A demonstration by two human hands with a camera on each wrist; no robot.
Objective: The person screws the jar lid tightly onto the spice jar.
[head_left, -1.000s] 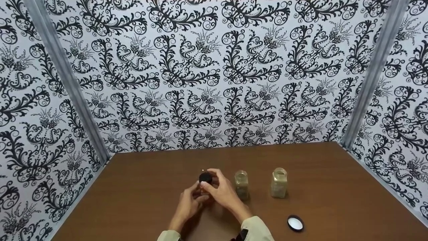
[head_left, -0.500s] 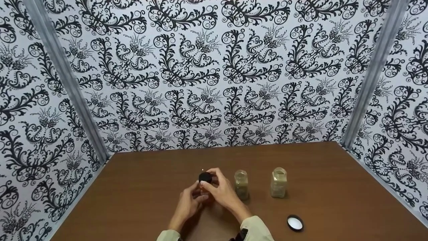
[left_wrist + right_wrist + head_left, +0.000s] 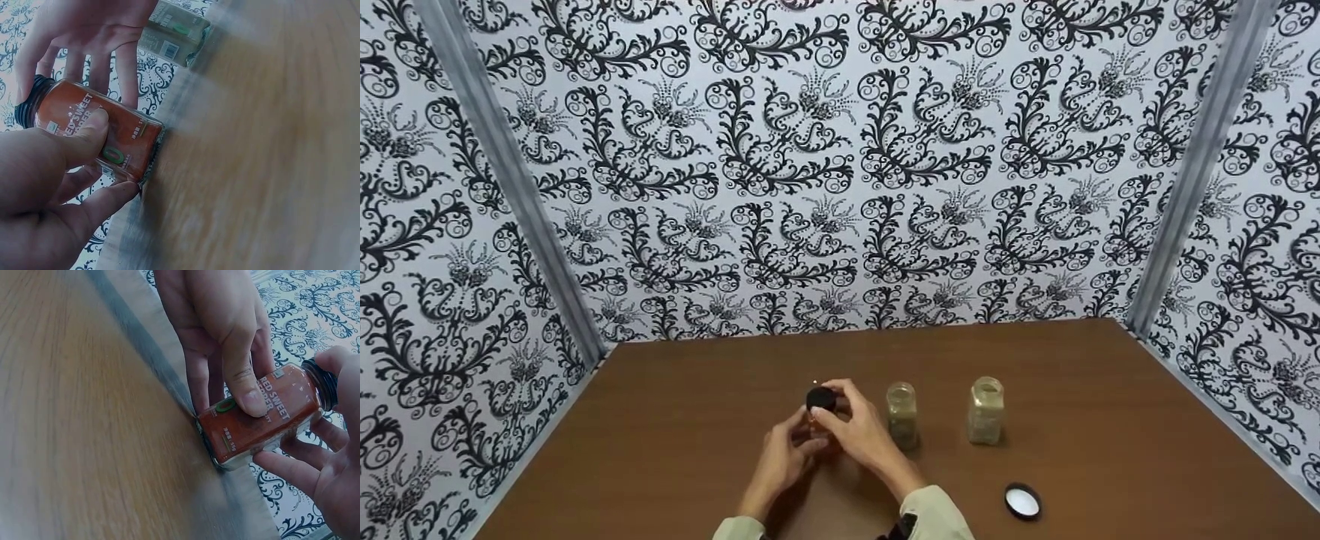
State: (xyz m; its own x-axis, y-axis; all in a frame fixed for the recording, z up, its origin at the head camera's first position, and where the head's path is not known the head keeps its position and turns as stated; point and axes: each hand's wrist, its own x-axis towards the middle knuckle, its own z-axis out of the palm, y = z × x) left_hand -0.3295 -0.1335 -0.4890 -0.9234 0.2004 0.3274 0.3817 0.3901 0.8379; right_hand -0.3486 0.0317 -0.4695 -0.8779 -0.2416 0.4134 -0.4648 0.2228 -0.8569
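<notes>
Cap on the red jar, grips unchanged

Left wrist view: our left hand (image 3: 42, 194) grips the red jar (image 3: 128, 128), whose black cap (image 3: 35, 101) points to ten o'clock; our right hand (image 3: 93, 28) holds that cap.

Right wrist view: the cap points to two o'clock, seated on the jar's neck.

Head view: compared with a second ago, we see next to nothing shift. From our grip, a near open jar (image 3: 903, 424) and a far open jar (image 3: 986, 420) stand at three o'clock, a loose lid (image 3: 1023, 501) at four. We judge the cap work unfinished; whether it turns, we cannot tell.
</notes>
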